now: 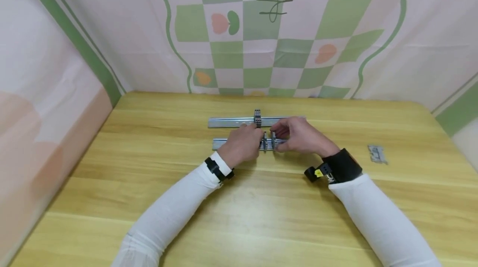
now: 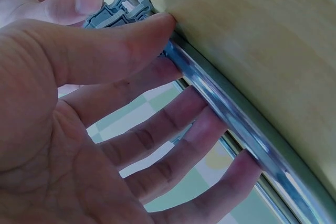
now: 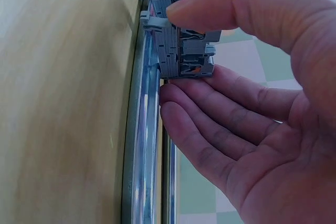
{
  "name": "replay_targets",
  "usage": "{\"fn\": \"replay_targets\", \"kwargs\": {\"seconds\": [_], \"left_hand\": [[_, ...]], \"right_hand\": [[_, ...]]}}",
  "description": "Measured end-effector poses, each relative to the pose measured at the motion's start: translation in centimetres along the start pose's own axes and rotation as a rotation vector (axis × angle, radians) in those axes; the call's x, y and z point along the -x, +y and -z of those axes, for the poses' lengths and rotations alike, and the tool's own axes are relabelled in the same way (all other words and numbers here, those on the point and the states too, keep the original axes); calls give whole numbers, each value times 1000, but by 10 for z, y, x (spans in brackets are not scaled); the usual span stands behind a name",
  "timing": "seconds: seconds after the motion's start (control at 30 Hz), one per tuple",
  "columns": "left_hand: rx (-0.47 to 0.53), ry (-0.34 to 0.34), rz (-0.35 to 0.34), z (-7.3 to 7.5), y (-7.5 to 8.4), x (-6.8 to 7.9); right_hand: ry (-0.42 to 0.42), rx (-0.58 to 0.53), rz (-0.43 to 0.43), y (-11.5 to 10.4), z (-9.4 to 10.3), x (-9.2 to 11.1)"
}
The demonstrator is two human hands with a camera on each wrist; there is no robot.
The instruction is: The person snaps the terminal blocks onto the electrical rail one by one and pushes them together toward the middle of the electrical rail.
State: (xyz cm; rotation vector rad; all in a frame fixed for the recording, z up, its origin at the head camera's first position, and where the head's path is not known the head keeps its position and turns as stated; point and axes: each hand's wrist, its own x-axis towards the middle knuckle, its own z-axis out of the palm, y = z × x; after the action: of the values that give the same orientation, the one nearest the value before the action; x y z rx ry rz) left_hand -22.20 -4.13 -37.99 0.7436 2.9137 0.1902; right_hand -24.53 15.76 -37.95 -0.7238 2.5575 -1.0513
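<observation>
Two grey terminal blocks stand upright on the front metal DIN rail (image 1: 219, 144), side by side with a small gap. My right hand (image 1: 303, 136) pinches the right-hand terminal block (image 3: 169, 48), thumb on its near end and fingers at its far end. Just left of it is the other terminal block (image 1: 265, 142). My left hand (image 1: 242, 142) grips the same rail left of the blocks. In the left wrist view its thumb lies on the near side and the fingertips touch the far edge of the rail (image 2: 220, 95).
Behind the front rail lies a second DIN rail (image 1: 224, 122), carrying a tight stack of grey terminal blocks (image 1: 257, 117). A loose grey terminal block (image 1: 377, 154) lies flat on the wooden table (image 1: 242, 217) at the right. A patterned cloth (image 1: 261, 55) hangs along the back edge.
</observation>
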Motion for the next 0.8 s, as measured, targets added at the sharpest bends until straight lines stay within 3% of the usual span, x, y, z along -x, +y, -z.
{"fn": "replay_targets", "kwargs": {"seconds": [0.37, 0.8], "left_hand": [[17, -2, 5, 1, 1, 1], [24, -11, 15, 2, 3, 1]], "right_hand": [[49, 110, -13, -4, -3, 1], [37, 79, 8, -3, -3, 3]]}}
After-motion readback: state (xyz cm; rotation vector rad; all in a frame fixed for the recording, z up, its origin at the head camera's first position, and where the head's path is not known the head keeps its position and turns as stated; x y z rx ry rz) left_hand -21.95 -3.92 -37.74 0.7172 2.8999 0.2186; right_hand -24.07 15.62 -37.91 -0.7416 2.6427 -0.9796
